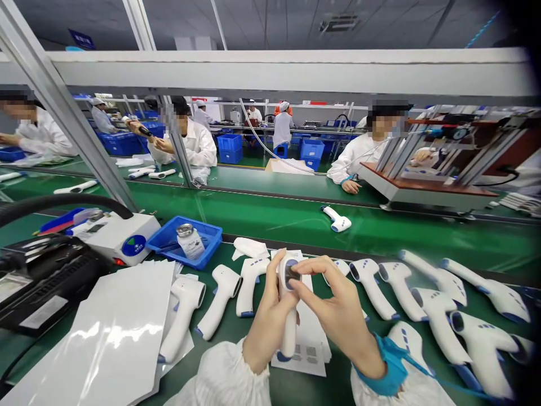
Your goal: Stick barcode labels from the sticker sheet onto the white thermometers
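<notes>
My left hand (269, 318) grips a white handheld infrared thermometer (289, 299) upright, wrapped around its handle. The pinched fingertips of my right hand (333, 304) press at the dark display on the thermometer's back. Whether they hold a thin film there, I cannot tell. Under both hands lies a printed white paper sheet (310, 352). Several more white thermometers (369, 287) lie in rows to my right, and others (220, 299) lie to my left, all on the green conveyor belt (270, 210).
A blue tray (207, 237) holds a labelled bottle (190, 241) at the left, beside a white machine (122, 239) and a black device (42, 276). White film sheets (97, 332) lie at the front left. Co-workers (359, 152) sit across the belt near a test rig (426, 186).
</notes>
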`<act>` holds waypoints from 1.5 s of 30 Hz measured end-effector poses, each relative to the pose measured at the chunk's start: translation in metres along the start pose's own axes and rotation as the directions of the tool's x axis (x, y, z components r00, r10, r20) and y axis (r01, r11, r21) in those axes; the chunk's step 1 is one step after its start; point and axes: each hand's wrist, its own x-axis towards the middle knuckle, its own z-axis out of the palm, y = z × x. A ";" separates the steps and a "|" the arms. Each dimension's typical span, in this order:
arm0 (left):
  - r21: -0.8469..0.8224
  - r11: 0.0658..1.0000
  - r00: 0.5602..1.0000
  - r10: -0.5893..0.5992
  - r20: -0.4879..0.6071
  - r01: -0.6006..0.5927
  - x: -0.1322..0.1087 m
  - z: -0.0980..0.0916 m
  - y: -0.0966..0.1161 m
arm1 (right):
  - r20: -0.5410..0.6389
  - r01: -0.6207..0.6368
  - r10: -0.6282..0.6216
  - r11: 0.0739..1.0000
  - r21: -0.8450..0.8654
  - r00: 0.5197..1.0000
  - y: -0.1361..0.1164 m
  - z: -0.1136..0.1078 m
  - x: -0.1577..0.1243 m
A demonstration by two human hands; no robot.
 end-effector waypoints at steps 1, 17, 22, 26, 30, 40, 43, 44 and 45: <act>-0.032 0.998 0.999 -0.044 0.025 0.045 0.002 0.000 0.001 | 0.001 -0.041 0.041 0.999 0.000 0.999 0.000 -0.002 0.001; -0.048 0.988 0.984 -0.138 0.112 0.144 0.021 0.003 -0.004 | 0.091 -0.308 0.297 0.936 0.171 0.951 0.013 -0.020 0.020; -0.059 0.984 0.980 -0.162 0.112 0.169 0.020 0.004 -0.002 | 0.059 -0.272 0.267 0.954 0.123 0.962 0.014 -0.021 0.020; -0.086 0.980 0.978 -0.166 0.126 0.177 0.019 0.005 -0.002 | 0.034 -0.249 0.246 0.960 0.129 0.969 0.012 -0.020 0.019; -0.100 0.981 0.980 -0.151 0.127 0.164 0.017 0.004 -0.003 | 0.014 -0.233 0.233 0.964 0.125 0.972 0.010 -0.019 0.018; -0.109 0.982 0.982 -0.142 0.128 0.156 0.014 0.004 0.000 | -0.005 -0.215 0.216 0.971 0.102 0.976 0.006 -0.018 0.016; -0.114 0.980 0.980 -0.150 0.129 0.165 0.012 0.005 0.001 | -0.011 -0.215 0.217 0.971 0.101 0.976 0.005 -0.019 0.016; -0.115 0.979 0.980 -0.152 0.130 0.167 0.012 0.005 0.001 | -0.013 -0.216 0.218 0.971 0.100 0.976 0.004 -0.019 0.016; -0.115 0.979 0.980 -0.152 0.131 0.167 0.011 0.005 0.001 | -0.017 -0.215 0.218 0.972 0.097 0.976 0.004 -0.019 0.016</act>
